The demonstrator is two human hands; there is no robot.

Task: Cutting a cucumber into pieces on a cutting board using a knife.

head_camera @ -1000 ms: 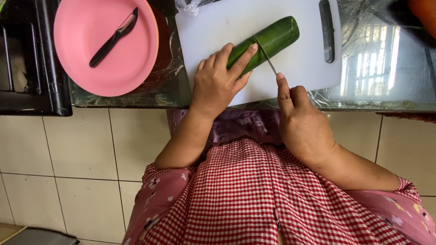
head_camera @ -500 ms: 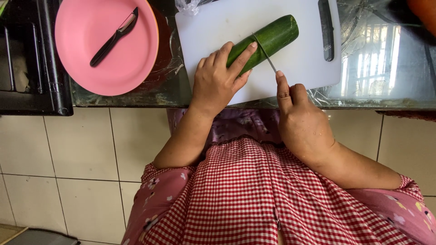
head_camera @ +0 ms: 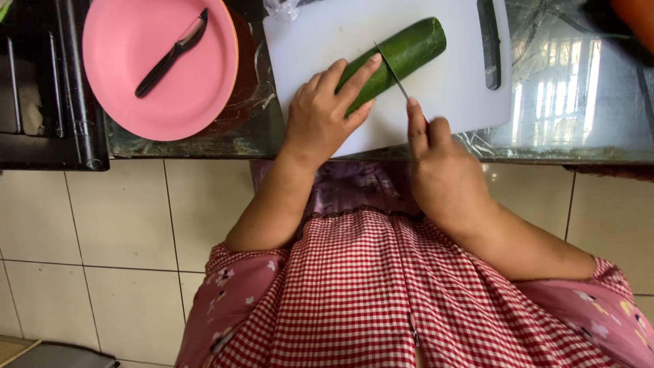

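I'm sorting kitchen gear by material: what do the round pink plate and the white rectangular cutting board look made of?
The round pink plate looks like matte plastic: uniform colour, thin rim, soft sheen. The white rectangular cutting board also seems plastic: smooth, even white, with a moulded handle slot. Neither is certain from looks alone.

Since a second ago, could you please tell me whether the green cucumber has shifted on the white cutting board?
No. The green cucumber lies at the same slant, same place on the white cutting board.

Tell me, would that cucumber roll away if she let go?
Probably: the cucumber is round and lies on its side on a flat board. Its left hand pins it now. It looks stiff, likely firm, and its skin seems smooth, perhaps slippery.
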